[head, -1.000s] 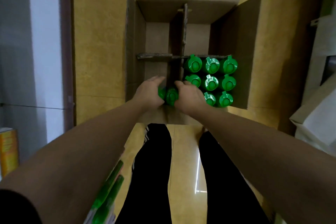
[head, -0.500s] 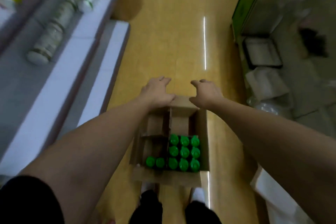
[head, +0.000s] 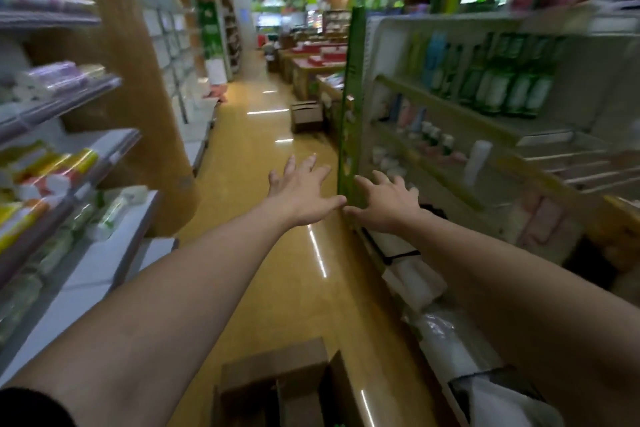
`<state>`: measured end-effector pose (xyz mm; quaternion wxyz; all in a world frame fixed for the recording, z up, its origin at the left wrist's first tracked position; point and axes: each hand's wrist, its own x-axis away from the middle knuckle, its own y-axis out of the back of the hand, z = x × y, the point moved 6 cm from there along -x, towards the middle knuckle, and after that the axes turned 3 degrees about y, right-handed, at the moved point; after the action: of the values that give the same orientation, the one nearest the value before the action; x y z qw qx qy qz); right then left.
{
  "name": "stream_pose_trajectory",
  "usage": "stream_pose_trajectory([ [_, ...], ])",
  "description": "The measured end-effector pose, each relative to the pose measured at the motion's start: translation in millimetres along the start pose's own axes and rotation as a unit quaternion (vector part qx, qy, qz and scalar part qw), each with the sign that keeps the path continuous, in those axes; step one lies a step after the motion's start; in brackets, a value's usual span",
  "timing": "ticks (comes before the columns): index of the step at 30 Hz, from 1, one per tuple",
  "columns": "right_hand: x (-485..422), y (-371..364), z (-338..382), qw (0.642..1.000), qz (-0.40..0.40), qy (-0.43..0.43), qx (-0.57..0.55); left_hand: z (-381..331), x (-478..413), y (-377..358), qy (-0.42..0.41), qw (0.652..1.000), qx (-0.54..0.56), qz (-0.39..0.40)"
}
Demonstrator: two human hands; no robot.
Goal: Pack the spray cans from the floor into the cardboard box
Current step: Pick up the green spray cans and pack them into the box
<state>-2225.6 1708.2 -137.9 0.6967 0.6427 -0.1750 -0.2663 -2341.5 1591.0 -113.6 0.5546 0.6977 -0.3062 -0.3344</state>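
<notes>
Head view, read from my remote station.

**Pose.** The left hand (head: 304, 191) is stretched forward on a straight bare arm, back of the hand up. Its fingers are splayed and it grasps nothing. Just to its right, the right hand (head: 388, 206) is extended the same way, fingers spread and empty. The two thumbs lie very close; I cannot tell whether they touch. Both hands are held out over the yellow floor (head: 263, 253) of a shop aisle.

**Counts.** There are two hands, two forearms and two boxes. The cardboard box (head: 277, 381) sits at the lower edge, below and between the forearms. A second brown box (head: 306, 116) stands far down the aisle. The left shelving (head: 69, 149) and right shelving (head: 485, 121) flank the aisle.

**Hidden or unclear.** The frame edge cuts the cardboard box, so I see only its far flap and part of a divider. Its interior is mostly out of view, and I cannot make out the spray cans. The goods on the shelves are motion-blurred.
</notes>
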Motion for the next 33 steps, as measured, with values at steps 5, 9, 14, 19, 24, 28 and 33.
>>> stream_pose_trajectory([
  [5, 57.1, 15.1, -48.2, 0.993, -0.021, -0.112, 0.005, -62.5, 2.6, -10.3, -0.128, 0.991, -0.011, 0.03],
  [9, 142.0, 20.6, -99.4, 0.974, -0.039, -0.22, 0.027, -148.7, 15.3, -26.4, -0.23, 0.972, -0.006, 0.051],
  [14, 289.9, 47.6, -170.9, 0.927, -0.046, -0.37, 0.042, -290.5, 92.1, -43.7, -0.386, 0.919, 0.004, 0.074],
  [19, 462.2, 75.3, -207.5, 0.861, -0.072, -0.5, 0.066, -417.9, 220.4, -46.3, -0.513, 0.853, 0.036, 0.086],
  [24, 640.6, 84.5, -214.9, 0.787, -0.079, -0.608, 0.072, -519.1, 380.6, -43.6, -0.618, 0.777, 0.077, 0.093],
  [28, 784.1, 87.5, -209.7, 0.726, -0.081, -0.68, 0.066, -579.9, 522.0, -41.1, -0.699, 0.702, 0.087, 0.106],
  [33, 942.0, 89.0, -180.6, 0.644, -0.077, -0.759, 0.06, -630.5, 680.6, -35.0, -0.771, 0.62, 0.096, 0.109],
])
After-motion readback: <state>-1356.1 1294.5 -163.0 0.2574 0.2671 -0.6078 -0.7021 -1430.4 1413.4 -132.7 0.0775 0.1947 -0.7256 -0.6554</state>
